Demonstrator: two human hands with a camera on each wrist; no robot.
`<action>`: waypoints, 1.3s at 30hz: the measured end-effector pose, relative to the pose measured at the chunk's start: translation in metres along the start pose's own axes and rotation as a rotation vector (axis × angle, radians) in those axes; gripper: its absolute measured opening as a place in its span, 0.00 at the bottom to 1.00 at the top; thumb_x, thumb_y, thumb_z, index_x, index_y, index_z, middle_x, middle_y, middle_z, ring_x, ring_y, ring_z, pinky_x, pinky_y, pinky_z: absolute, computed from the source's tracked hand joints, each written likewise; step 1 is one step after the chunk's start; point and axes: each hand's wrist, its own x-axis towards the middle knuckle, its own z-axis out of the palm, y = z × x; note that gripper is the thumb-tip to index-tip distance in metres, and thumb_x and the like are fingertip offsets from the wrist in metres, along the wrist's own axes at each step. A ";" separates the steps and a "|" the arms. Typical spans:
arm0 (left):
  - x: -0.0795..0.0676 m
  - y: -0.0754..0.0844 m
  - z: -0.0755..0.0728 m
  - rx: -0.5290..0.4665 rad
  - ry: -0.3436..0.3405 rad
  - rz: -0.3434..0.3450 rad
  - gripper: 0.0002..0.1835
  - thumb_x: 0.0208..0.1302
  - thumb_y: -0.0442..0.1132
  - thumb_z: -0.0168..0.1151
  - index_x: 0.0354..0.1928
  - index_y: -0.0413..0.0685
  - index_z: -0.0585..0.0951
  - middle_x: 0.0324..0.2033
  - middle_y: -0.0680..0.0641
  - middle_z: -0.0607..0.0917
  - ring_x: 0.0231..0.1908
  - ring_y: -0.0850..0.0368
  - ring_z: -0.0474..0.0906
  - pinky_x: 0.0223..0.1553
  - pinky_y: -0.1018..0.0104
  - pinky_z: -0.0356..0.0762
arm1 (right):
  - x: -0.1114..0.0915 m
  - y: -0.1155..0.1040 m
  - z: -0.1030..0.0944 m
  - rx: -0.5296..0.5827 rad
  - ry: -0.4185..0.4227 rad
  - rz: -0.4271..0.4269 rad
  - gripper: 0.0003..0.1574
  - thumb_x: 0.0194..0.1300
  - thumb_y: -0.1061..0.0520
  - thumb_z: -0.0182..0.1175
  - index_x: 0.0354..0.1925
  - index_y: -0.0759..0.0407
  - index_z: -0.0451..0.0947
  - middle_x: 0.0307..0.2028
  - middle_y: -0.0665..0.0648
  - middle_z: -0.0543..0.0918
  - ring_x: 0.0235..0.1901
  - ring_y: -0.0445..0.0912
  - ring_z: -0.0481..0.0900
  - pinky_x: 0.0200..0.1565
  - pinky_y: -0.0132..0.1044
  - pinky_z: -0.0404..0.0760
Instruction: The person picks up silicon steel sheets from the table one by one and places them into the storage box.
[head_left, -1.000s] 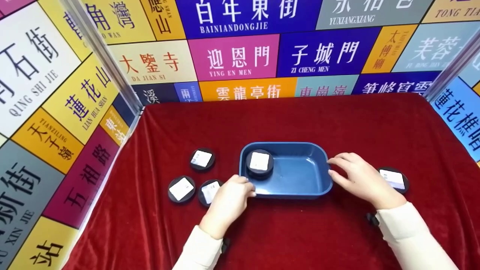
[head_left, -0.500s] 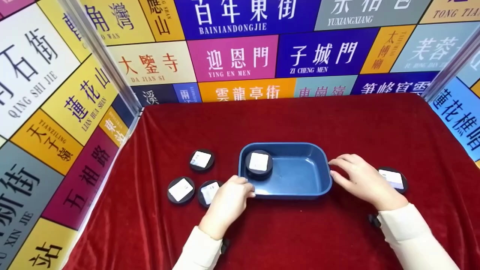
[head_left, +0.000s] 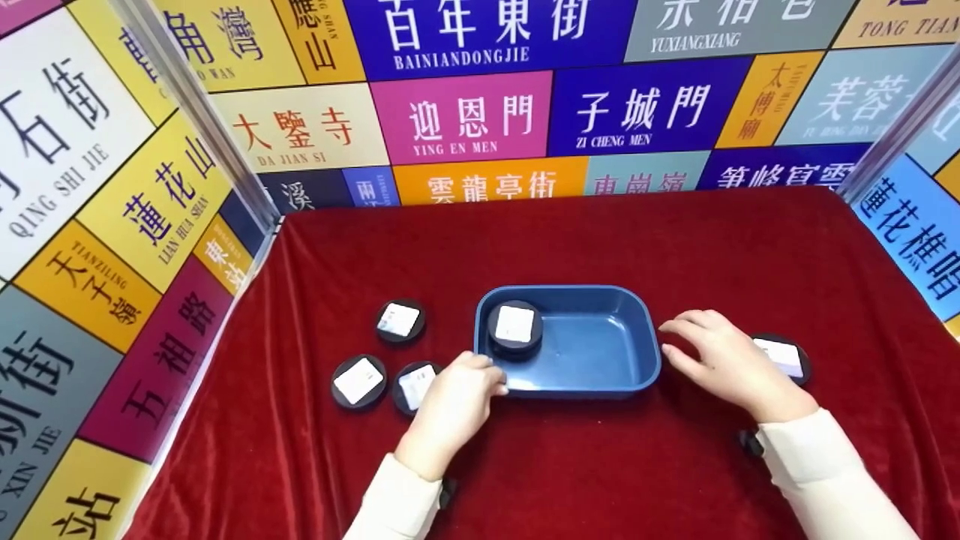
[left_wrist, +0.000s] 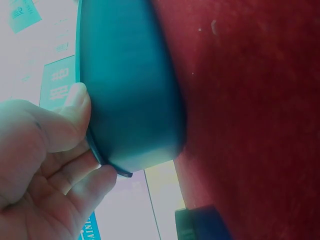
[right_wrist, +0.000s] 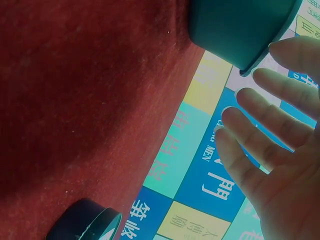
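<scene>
Blue tub (head_left: 589,349) holds at least one black disc (head_left: 514,325), four outer discs (head_left: 359,382) apparently left! Your left hand (head_left: 457,397) has fingers pinching the tub; your right hand (head_left: 718,361), fingers released.

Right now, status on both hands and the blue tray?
Left hand grips blue tray, near-left corner. Right hand beside right end, not gripping. Black disc inside; loose discs either side.

Red cloth (head_left: 562,480) drapes the tabletop (head_left: 600,240). Colourful lettered panels (head_left: 465,116) line the far, left and right sides, with metal posts (head_left: 201,112) at both far corners.
</scene>
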 end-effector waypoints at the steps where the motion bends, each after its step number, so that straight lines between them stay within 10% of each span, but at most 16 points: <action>1: 0.000 0.000 0.000 0.000 0.002 0.002 0.07 0.60 0.38 0.71 0.25 0.54 0.84 0.25 0.54 0.79 0.33 0.56 0.78 0.35 0.68 0.80 | -0.001 0.001 0.000 -0.001 0.003 -0.002 0.14 0.59 0.62 0.69 0.46 0.61 0.84 0.43 0.60 0.84 0.45 0.55 0.80 0.49 0.53 0.79; 39: -0.001 0.001 -0.001 -0.007 0.012 -0.003 0.07 0.60 0.39 0.71 0.26 0.54 0.84 0.24 0.54 0.79 0.34 0.57 0.79 0.35 0.69 0.80 | -0.030 0.020 0.002 -0.024 -0.067 0.093 0.13 0.60 0.61 0.67 0.44 0.63 0.84 0.42 0.62 0.83 0.44 0.58 0.78 0.49 0.55 0.78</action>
